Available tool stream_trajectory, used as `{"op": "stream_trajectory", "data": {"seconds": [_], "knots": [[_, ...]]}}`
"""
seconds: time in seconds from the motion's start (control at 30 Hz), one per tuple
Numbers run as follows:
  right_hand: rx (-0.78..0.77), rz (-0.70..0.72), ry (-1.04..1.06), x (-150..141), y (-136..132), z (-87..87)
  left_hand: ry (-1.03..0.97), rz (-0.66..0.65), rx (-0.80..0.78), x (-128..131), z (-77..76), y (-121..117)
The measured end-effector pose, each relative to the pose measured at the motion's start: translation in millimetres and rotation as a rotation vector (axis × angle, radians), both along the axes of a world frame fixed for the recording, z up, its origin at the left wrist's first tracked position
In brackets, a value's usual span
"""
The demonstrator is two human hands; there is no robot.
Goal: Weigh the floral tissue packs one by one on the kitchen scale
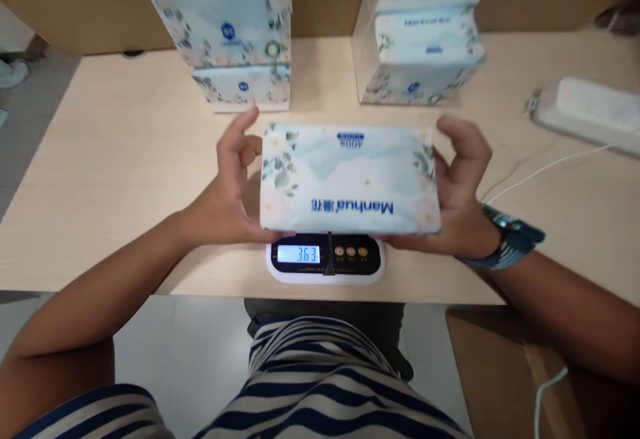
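A pack of tissues (350, 175), pale blue and white with printed flowers, lies over a small kitchen scale (325, 277). Its lettering is upside down from where I look. My left hand (233, 185) grips the pack's left end, thumb along the near edge and index finger raised off it. At the opposite end my right hand (457, 189) grips likewise, its thumb low by the near edge and its index finger lifted. The scale's lit display (299, 254) seems to read 3.63. The pack hides the weighing plate, so I cannot tell whether the two touch.
Behind the pack stand two stacks of similar tissue packs, a left stack (240, 39) and a right stack (425, 59). A white power strip (595, 109) with a cable lies at the right. A cardboard box (490, 372) is below the table's (100, 192) near edge.
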State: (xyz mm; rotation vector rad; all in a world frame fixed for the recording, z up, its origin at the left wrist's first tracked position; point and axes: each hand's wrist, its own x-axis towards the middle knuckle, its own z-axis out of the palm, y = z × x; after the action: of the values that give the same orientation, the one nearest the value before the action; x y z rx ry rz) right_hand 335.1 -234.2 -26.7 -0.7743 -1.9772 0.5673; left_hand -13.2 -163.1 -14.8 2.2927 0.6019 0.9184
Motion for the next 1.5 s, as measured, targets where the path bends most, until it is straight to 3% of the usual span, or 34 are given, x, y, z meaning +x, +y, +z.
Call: {"op": "stream_trajectory", "data": {"seconds": [0.07, 0.17, 0.27, 0.37, 0.5, 0.6, 0.77, 0.87, 1.03, 1.17, 1.37, 1.5], "knots": [[0.044, -0.026, -0.033, 1, -5, -4.6, 0.0, -0.094, 0.009, -4, 3.2, -6], [0.17, -0.028, -0.123, 3, 2, -5.0, -0.023, -0.061, 0.052, -12, 5.8, -8], [0.242, -0.028, -0.216, -3, 31, 11.0, -0.003, -0.003, 0.068, -27, 10.9, 1], [0.275, -0.051, -0.366, -30, 72, 37.7, 0.024, 0.085, 0.037, -48, 27.2, 14], [0.159, -0.092, -0.644, -86, 109, 65.6, 0.049, 0.251, -0.199, -70, 57.1, 26], [0.065, -0.132, -0.776, -116, 117, 73.9, 0.104, 0.32, -0.374, -75, 67.6, 31], [0.034, -0.247, -0.88, -131, 115, 83.4, 0.087, 0.354, -0.414, -74, 62.2, 36], [-0.001, -0.324, -0.956, -134, 110, 88.0, 0.128, 0.474, -0.45, -73, 57.8, 37], [-0.178, -0.404, -0.915, -130, 95, 74.0, 0.301, 0.544, -0.355, -69, 58.9, 31], [-0.35, -0.361, -0.799, -115, 80, 56.1, 0.453, 0.617, -0.279, -68, 64.0, 26], [-0.32, -0.236, -0.798, -95, 62, 53.0, 0.544, 0.612, -0.101, -70, 61.9, 29], [-0.33, -0.227, -0.799, -81, 58, 54.8, 0.548, 0.597, -0.077, -71, 56.8, 33]]}}
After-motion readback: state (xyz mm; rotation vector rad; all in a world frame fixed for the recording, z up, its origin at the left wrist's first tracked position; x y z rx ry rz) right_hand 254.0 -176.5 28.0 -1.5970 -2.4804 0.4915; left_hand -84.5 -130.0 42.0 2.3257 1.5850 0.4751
